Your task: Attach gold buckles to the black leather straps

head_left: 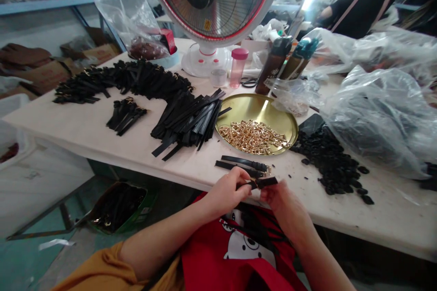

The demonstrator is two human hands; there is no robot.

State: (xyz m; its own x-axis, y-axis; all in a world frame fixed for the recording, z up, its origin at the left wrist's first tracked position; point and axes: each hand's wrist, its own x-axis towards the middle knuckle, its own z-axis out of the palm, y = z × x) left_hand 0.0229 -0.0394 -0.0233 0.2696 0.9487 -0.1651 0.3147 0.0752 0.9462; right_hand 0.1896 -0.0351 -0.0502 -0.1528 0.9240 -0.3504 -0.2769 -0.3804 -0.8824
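Note:
Between my two hands, at the table's front edge, is a black strap [266, 182] with a small gold buckle partly covered by fingers. My left hand [232, 191] pinches its left part. My right hand [278, 195], slightly blurred, is closed at its right part. Just beyond lie two black buckled straps [244, 162] side by side. Behind them a round gold tray [290, 120] bears a heap of gold buckles [252, 136]. Loose black straps [191, 120] are piled left of the tray. Small black loops or pieces [334, 159] lie heaped to the right.
A large fan [218, 0] stands at the back, beside a pink-lidded bottle [238, 67] and two dark spray cans [276, 63]. Clear plastic bags [368, 113] cover the right side. Finished-looking strap bundles [126, 77] lie left. A co-worker [362, 7] is at the back right.

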